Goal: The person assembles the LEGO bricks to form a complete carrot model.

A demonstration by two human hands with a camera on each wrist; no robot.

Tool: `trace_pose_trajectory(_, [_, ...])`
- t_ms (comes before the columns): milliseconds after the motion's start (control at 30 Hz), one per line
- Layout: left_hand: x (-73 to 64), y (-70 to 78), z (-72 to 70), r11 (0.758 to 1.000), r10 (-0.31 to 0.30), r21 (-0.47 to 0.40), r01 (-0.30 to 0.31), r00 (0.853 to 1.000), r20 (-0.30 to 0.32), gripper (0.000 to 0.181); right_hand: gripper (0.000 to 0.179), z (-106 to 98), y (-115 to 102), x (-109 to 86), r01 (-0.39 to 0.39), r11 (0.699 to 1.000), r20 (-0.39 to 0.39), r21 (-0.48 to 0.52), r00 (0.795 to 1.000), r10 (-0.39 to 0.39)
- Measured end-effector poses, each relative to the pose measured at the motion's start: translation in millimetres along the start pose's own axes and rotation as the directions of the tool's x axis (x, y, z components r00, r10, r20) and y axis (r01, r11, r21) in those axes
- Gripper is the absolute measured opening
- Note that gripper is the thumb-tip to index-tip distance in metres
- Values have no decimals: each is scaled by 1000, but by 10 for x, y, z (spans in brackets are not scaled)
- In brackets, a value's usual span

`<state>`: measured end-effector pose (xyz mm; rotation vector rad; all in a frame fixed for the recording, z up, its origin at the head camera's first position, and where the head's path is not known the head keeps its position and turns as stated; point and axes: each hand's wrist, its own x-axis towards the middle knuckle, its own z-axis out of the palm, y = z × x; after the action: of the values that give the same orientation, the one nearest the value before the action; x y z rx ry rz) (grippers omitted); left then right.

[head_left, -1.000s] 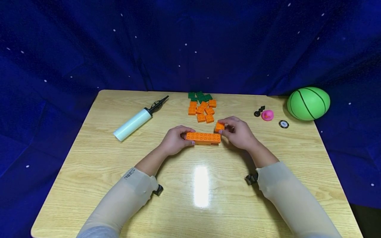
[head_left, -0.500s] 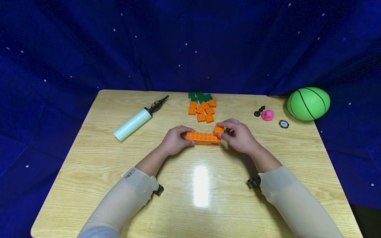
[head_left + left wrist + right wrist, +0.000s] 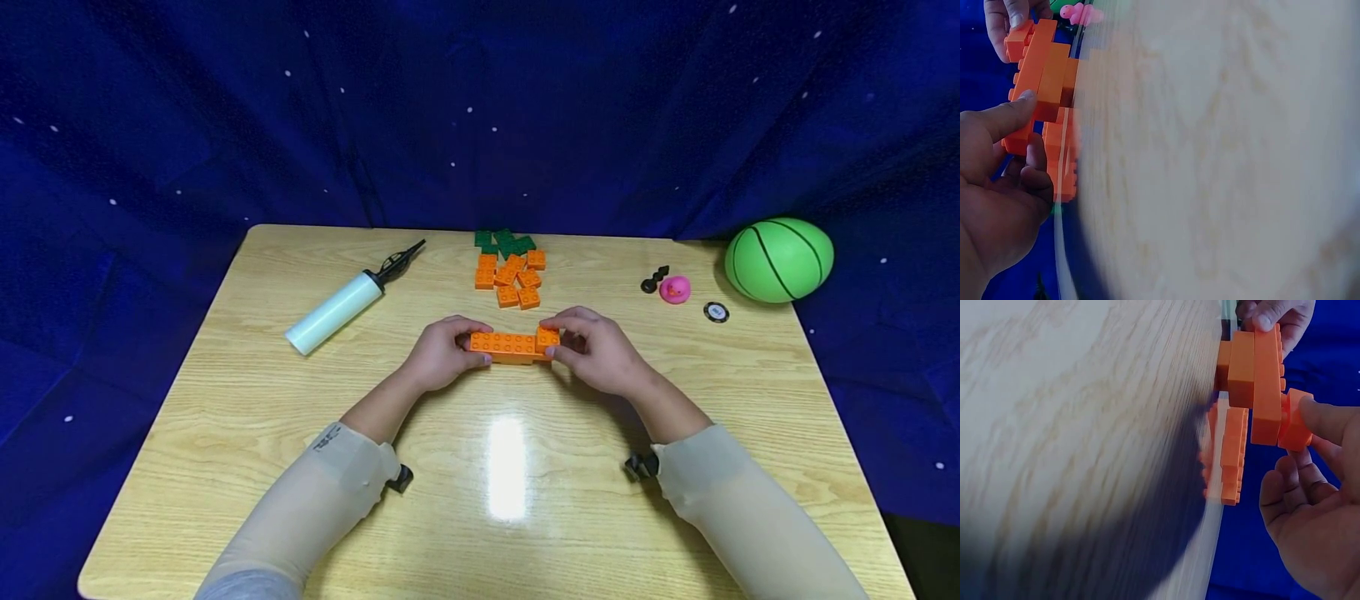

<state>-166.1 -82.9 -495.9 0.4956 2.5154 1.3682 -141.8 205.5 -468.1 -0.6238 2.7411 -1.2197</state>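
Observation:
My left hand grips one end of a long orange toy brick, thumb in front. Under that brick, shorter orange bricks step inward, as the right wrist view shows a middle brick and a lower one. Between thumb and fingers my right hand pinches a small orange brick at the long brick's right end, over its studs. In the right wrist view this small brick sits slightly tilted against the studs; whether it is pressed down fully I cannot tell.
Loose orange bricks and green bricks lie behind the hands. A hand pump is at left. To the right are a black object, a pink rubber duck, a poker chip and a green ball on the table.
My right hand has brought the small orange brick forward and slightly left, from behind the long brick's right end onto its top. The left hand has stayed in place.

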Motion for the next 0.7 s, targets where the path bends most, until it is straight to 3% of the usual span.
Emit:
trace_pose_trajectory(300, [-3, 4, 4, 1000, -2, -5, 2, 1000, -5, 39, 37, 6, -12, -25, 9, 1000, 6, -8, 1000, -9])
trace_pose_trajectory(700, [3, -18, 14, 1000, 0, -13, 0, 1000, -8, 39, 35, 40, -11, -40, -77, 996, 11, 44, 997, 77])
